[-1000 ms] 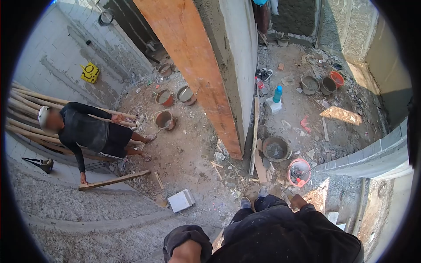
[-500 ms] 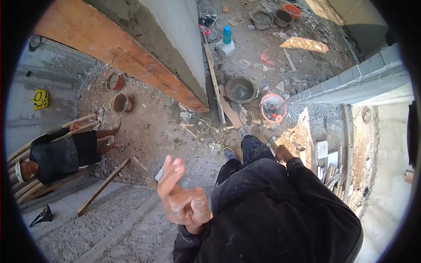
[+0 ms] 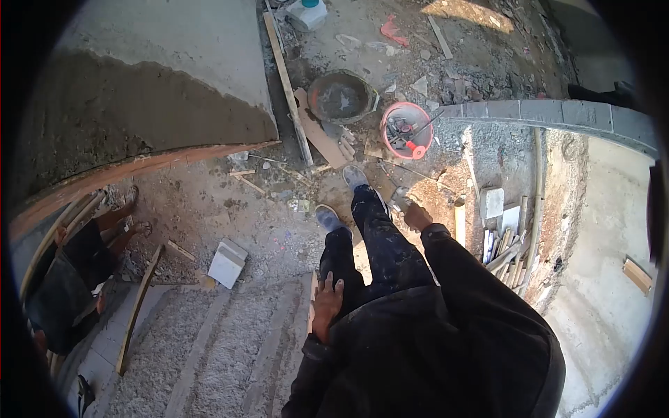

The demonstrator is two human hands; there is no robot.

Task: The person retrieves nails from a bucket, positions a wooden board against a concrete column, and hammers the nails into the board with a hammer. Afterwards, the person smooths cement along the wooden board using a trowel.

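My left hand (image 3: 327, 304) hangs low beside my left thigh, with its fingers stretched out and nothing in them. Out to the other side, my right hand (image 3: 418, 217) is closed around a tool that looks like a trowel (image 3: 400, 198), its greyish blade pointing forward over the ground. The handle is mostly hidden in the fist. Ahead of my feet stands a red-rimmed bucket (image 3: 406, 131) with tools inside. Left of it sits a round mortar tub (image 3: 341, 96) with grey mix in it.
A plastered wall (image 3: 160, 83) rises at the left front, edged by an orange board (image 3: 139, 167). Another person (image 3: 70, 279) is at the far left among poles. A white block (image 3: 228, 263), a long plank (image 3: 289, 87) and scrap wood (image 3: 507, 254) lie around. A low block wall (image 3: 536, 111) runs right.
My left hand has dropped from its raised, curled pose to beside my thigh, fingers now extended. The view has shifted forward and down; the right hand still grips the tool.
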